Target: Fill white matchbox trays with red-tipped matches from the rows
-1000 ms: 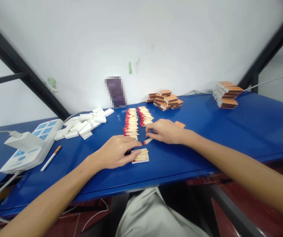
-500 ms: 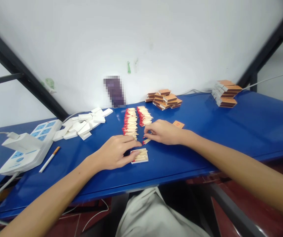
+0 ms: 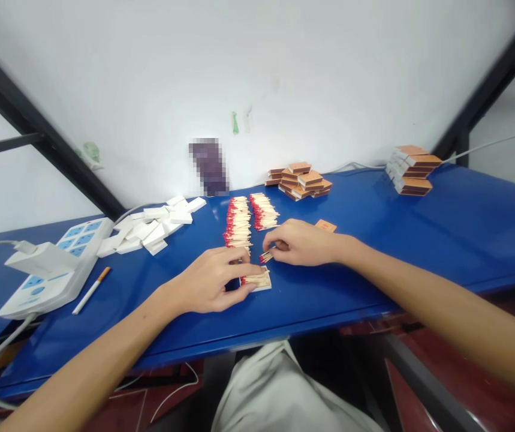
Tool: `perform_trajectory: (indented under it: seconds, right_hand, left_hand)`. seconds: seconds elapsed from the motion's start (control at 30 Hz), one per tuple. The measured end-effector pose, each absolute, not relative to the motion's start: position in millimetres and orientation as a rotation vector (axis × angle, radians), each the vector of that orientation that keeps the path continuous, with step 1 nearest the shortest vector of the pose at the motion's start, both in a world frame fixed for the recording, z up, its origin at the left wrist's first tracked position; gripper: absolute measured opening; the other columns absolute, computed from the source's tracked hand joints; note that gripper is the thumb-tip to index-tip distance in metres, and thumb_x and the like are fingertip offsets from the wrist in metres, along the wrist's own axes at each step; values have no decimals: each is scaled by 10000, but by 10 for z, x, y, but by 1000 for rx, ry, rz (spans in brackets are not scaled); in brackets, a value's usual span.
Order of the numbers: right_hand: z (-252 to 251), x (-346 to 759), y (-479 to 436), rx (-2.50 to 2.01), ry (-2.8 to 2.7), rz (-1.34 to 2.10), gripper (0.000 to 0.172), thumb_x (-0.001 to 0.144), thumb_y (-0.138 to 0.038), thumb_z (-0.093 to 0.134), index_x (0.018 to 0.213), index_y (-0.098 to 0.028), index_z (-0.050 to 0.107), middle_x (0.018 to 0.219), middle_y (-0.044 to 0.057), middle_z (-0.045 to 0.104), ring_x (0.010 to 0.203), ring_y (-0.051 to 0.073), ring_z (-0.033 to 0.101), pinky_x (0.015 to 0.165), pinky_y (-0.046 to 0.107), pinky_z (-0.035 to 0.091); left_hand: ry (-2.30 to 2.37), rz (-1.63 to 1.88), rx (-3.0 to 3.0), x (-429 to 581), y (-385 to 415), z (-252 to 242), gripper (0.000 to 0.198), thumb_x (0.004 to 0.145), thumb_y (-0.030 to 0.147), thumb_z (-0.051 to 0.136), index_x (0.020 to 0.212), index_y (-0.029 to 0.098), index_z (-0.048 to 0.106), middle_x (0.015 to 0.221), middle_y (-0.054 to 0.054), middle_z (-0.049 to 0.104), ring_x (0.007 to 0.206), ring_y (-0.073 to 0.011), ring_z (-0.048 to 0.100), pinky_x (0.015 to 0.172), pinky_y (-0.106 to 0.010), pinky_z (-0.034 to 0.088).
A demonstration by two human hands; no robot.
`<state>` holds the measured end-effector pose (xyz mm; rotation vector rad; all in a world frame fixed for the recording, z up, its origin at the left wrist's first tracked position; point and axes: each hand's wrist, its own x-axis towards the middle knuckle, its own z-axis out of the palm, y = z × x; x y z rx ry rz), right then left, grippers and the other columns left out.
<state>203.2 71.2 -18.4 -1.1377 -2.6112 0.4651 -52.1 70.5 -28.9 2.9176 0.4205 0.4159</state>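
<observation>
My left hand (image 3: pixel 216 279) is at the small white matchbox tray (image 3: pixel 265 287), its index finger across the top and its thumb along the near side. Several red-tipped matches lie in that tray, partly covered by the fingers. Just beyond it, my right hand (image 3: pixel 303 241) pinches a few matches (image 3: pixel 265 257) low over the table, red heads pointing left. Two rows of loose matches, a longer left row (image 3: pixel 238 221) and a shorter right row (image 3: pixel 263 211), lie behind the hands. An orange matchbox cover (image 3: pixel 326 225) lies behind my right wrist.
White empty trays (image 3: pixel 149 228) are heaped at the left, near a power strip (image 3: pixel 66 264) and a cigarette (image 3: pixel 92 291). Orange matchboxes (image 3: pixel 304 180) are piled by the wall, with another stack (image 3: pixel 412 171) farther right. A pixelated dark object (image 3: pixel 210 167) leans there too. Everything stands on a blue table (image 3: pixel 374 240).
My left index finger has come down across the tray, and the tray sits slightly farther from me. My right fingers have closed around the few matches beside it.
</observation>
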Motion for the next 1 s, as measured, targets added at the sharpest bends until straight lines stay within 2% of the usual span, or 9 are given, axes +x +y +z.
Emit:
perform_trajectory:
  seconds: [0.3,0.53,0.83,1.0]
  right_hand:
    - [-190,2054,717,-1152,-2648,403,161,851,-245,592,969,-196,691,683,-23,612,590,117,485,627,249,299]
    - [-177,2065,704,-1147,-2657,394,132,818,-252,612,928,-208,669,713,-20,628,613,128,505,615,250,298]
    - [-168,2077,714,-1176,-2673,391,86,841,-242,596,885,-211,663,715,-15,623,609,125,496,609,253,294]
    - [-153,2087,715,-1217,-2686,418,86,846,-264,602,894,-217,657,748,-13,632,620,126,506,614,248,297]
  left_hand:
    - [420,429,2951,-515,709,-283,298,986,266,481,1219,221,661,1060,-92,612,918,-213,617,826,-346,510]
    - [386,287,2949,-505,684,-272,374,1020,217,398,1353,243,566,1128,-91,613,960,-214,610,847,-356,510]
    - [423,400,2946,-499,710,-268,328,1033,244,404,1284,220,614,1126,-101,618,988,-211,614,881,-346,513]
    - [439,464,2919,-494,694,-263,268,964,290,519,1184,192,637,1136,-110,618,991,-224,618,885,-356,523]
